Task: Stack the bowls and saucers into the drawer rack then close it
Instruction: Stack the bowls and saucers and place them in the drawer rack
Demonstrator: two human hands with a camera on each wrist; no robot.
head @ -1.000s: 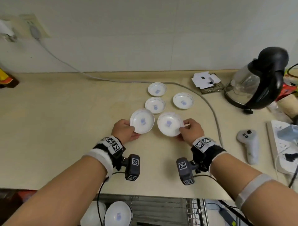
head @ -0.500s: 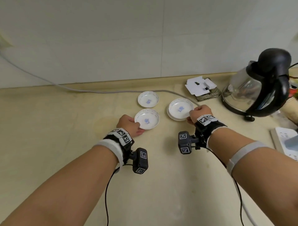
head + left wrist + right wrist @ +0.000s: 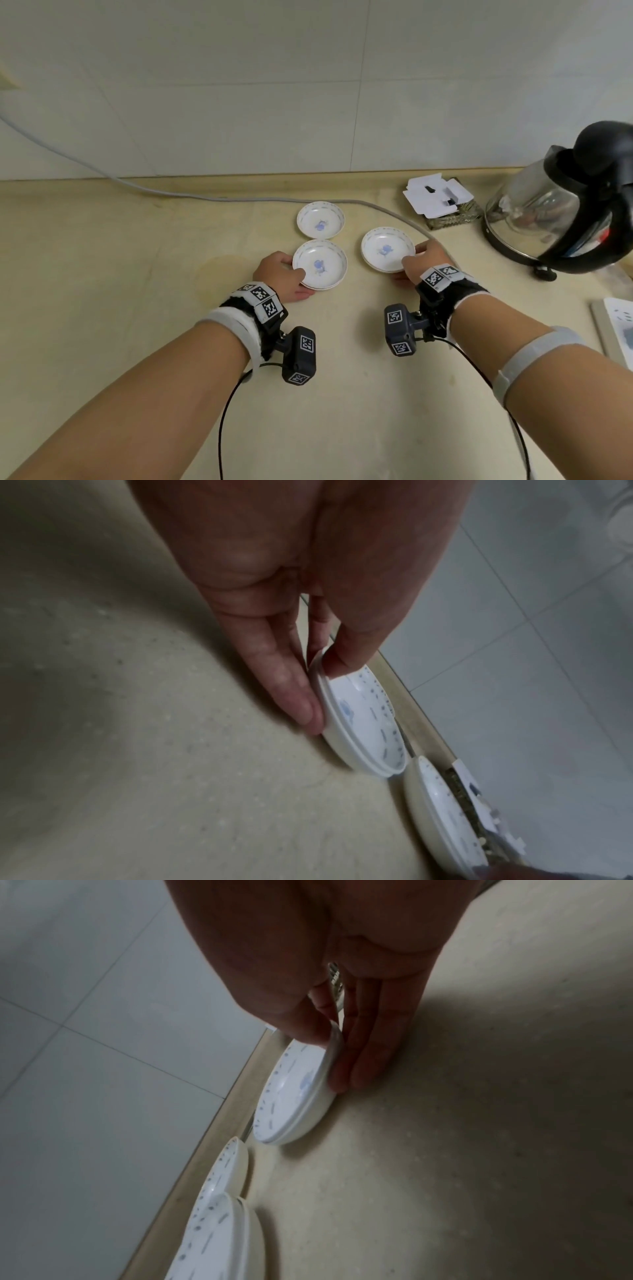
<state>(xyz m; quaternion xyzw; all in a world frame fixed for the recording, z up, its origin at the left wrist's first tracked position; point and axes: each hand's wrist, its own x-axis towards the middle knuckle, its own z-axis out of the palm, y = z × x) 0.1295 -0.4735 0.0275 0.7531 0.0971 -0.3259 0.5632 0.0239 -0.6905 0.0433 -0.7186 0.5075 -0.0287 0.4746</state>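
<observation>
Saucers sit in two short stacks on my counter [image 3: 102, 308], one at each hand. My left hand [image 3: 279, 275] pinches the left stack [image 3: 320, 264] at its near-left rim: the thumb lies over the top saucer's edge and the fingers [image 3: 287, 685] lie along the underside, against the counter. The left wrist view shows two rims nested there. My right hand [image 3: 423, 260] pinches the right stack [image 3: 387, 248] at its near-right rim the same way, thumb on top and fingers [image 3: 363, 1053] beneath; again two rims show. The stacks stand just beside each other, not touching. Behind the left stack lies a single saucer [image 3: 320, 220], close to it, untouched by either hand. Each saucer is white with a blue motif in the middle and a dotted blue ring near the rim; I can read no writing on them. Farther right stand a folded white card [image 3: 436, 200] and a kettle [image 3: 561, 205].
</observation>
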